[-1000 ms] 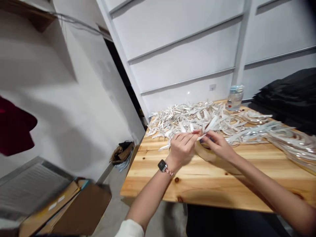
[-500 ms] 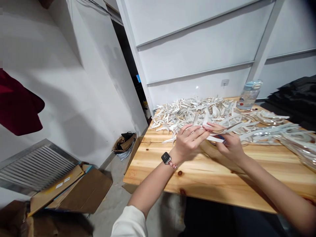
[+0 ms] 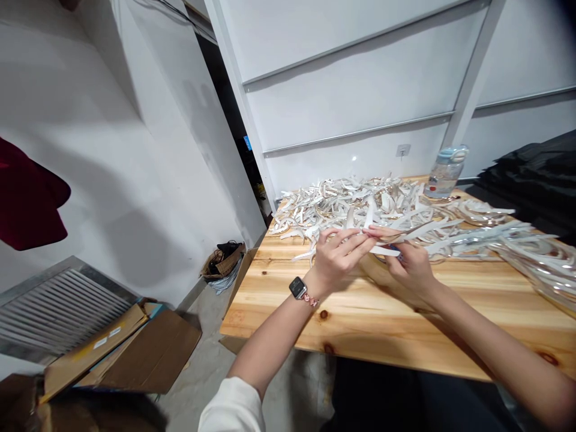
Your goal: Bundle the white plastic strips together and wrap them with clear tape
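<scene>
My left hand (image 3: 338,257), with a dark smartwatch on its wrist, is closed on a white curved strip (image 3: 369,212) that sticks up past its fingertips. Close beside it, my right hand (image 3: 410,264) is closed around another white strip (image 3: 385,251), and its fingertips meet those of the left. A small dark-blue thing (image 3: 396,255) shows in the right palm, mostly hidden. Just beyond both hands lies a tangled pile of white and clear strips (image 3: 333,201). Longer glossy strips (image 3: 535,255) lie in a bundle to the right.
The wooden table (image 3: 274,300) carries a clear bottle with a light-blue lid (image 3: 444,173) at the back. Black folded material (image 3: 531,171) is stacked at right. Cardboard (image 3: 144,354) and a small box of cables (image 3: 221,261) stand on the floor at left.
The view has shifted slightly, so everything sits a little further left. Both hands keep nearly the same pose and grip on the strips.
</scene>
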The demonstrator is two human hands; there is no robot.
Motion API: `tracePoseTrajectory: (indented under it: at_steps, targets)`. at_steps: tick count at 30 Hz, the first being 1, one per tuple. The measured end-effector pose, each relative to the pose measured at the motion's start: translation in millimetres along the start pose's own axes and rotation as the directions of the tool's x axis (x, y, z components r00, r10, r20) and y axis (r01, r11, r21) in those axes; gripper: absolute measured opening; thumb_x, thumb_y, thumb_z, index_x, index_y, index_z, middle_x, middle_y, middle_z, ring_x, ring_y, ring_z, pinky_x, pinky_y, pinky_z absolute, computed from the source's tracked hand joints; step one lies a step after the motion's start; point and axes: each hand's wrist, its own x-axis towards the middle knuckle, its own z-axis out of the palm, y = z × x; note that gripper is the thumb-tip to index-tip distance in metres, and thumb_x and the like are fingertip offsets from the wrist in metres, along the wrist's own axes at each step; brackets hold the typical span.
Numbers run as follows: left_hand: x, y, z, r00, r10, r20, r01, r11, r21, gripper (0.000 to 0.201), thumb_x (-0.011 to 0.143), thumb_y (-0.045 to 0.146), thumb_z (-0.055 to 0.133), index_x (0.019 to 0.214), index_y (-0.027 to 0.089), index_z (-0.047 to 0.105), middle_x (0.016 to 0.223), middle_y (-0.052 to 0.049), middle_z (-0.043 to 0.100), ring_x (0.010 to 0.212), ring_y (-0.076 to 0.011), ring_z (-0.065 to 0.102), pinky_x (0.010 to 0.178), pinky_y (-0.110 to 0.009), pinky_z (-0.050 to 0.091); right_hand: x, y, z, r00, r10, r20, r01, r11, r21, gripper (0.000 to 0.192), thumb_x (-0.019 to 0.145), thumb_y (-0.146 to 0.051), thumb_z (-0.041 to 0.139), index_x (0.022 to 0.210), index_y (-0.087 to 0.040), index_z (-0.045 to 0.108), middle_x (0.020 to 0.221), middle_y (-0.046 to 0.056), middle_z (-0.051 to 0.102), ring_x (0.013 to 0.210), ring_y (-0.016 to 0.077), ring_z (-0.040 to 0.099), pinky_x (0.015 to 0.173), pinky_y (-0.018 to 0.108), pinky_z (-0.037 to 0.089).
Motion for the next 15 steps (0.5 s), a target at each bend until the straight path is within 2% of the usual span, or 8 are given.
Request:
tracePoseTrajectory:
  at_steps: [4,10,13,15]
  targets:
    - [-0.9,-0.1,-0.2,0.998,-0.027,0.057,0.027,1.0,-0.002,0.025,0.094,0.022,0.052,0.113,0.03,0.067,0.108,0.002,0.074,0.105,-0.0156,0.063,0.097,-0.034,0.032,-2.4,2.6,1.2,1.0,0.004,0.003,-0.004,1.0,-0.02,0.046,0.077,-0.001,0.047,0.115,-0.022,0.062,0.115,0.009,0.071,0.111,0.0261,0.064,0.1,0.043,0.049]
    - [-0.4,1.7,0.2,0.998,-0.052,0.019,0.052,0.998,-0.045,0.025,0.093,0.02,0.053,0.113,0.029,0.067,0.105,0.002,0.075,0.103,-0.0152,0.064,0.095,-0.035,0.033,-1.5,-0.7,1.3,0.998,0.054,-0.009,-0.054,0.999,-0.007,0.042,0.082,-0.007,0.047,0.117,-0.025,0.062,0.106,0.007,0.072,0.1,0.025,0.067,0.093,0.043,0.051]
    - [0.5,5.9,3.9,0.984,-0.171,0.059,0.178,0.973,-0.146,0.023,0.094,0.021,0.053,0.11,0.027,0.068,0.099,0.0,0.075,0.098,-0.0158,0.065,0.093,-0.035,0.035,-2.6,-2.4,2.0,0.994,0.105,-0.03,-0.106,0.994,-0.022,0.028,0.088,-0.013,0.048,0.108,-0.024,0.064,0.09,0.007,0.072,0.083,0.024,0.068,0.08,0.038,0.053]
    - [3.0,9.5,7.1,0.943,-0.322,0.087,0.333,0.9,-0.281,0.02,0.094,0.026,0.053,0.101,0.022,0.071,0.092,-0.004,0.075,0.089,-0.0168,0.065,0.085,-0.034,0.04,-3.3,-3.1,3.2,0.983,0.171,-0.063,-0.174,0.984,-0.035,0.015,0.09,-0.02,0.052,0.097,-0.021,0.065,0.078,0.006,0.07,0.069,0.0223,0.066,0.066,0.034,0.051]
